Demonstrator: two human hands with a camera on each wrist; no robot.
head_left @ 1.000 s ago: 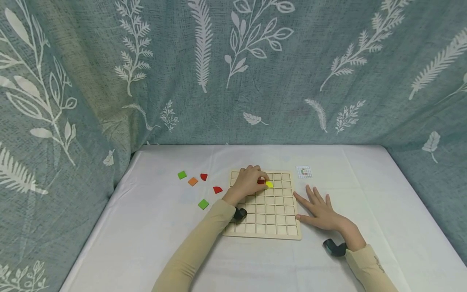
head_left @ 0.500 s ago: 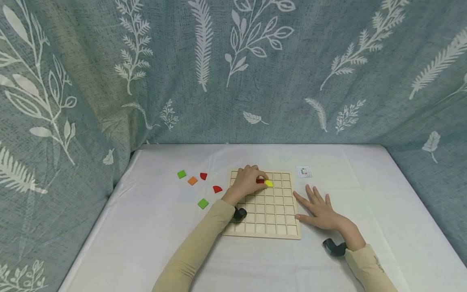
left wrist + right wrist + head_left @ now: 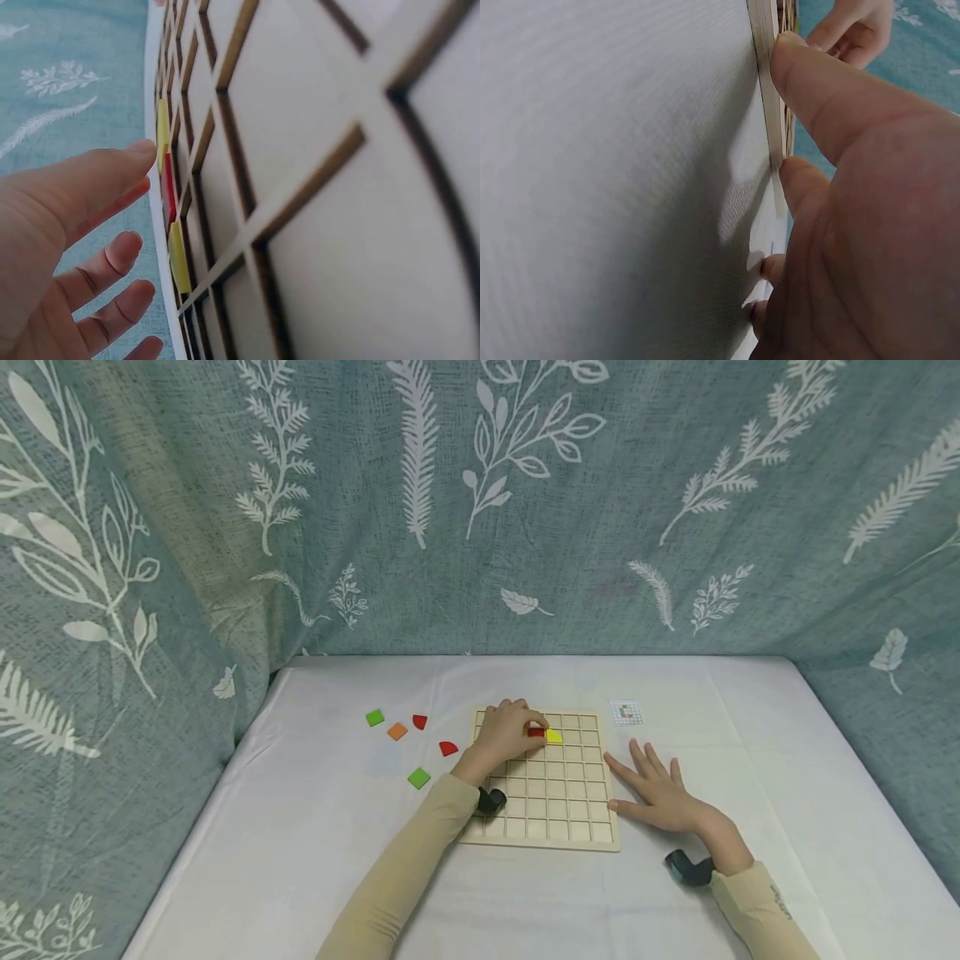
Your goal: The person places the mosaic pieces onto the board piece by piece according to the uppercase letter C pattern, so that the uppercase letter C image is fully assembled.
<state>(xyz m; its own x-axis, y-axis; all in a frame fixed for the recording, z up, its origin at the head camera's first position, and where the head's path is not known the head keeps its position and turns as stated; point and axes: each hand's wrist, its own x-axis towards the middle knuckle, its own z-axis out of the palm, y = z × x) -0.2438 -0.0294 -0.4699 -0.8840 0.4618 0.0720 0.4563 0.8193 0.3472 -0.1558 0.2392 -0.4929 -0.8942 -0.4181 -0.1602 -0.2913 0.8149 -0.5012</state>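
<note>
On the wooden grid board (image 3: 536,839), my left hand (image 3: 506,731) has its thumb and index finger at two sides of a red tile (image 3: 536,732), pinching it low in a cell near the far side. Part of that tile is covered, so its full shape is unclear. Directly right of it lies a yellow tile (image 3: 553,737). In the left wrist view the red tile (image 3: 168,187) sits between two yellow tiles; the lower one (image 3: 178,259) is hidden in the head view. My right hand (image 3: 660,793) is spread, thumb and index fingertips touching the board's right edge.
Left of the board lie loose tiles: two green ones (image 3: 374,717), an orange one (image 3: 397,732) and two red quarter-rounds (image 3: 447,748). A small printed pattern card (image 3: 626,712) lies beyond the board's far right corner. White cloth (image 3: 300,827) covers the table.
The red tile under my left fingers has settled flatter beside the yellow tile, and my left hand has shifted very slightly left. My right hand keeps its place at the board's edge.
</note>
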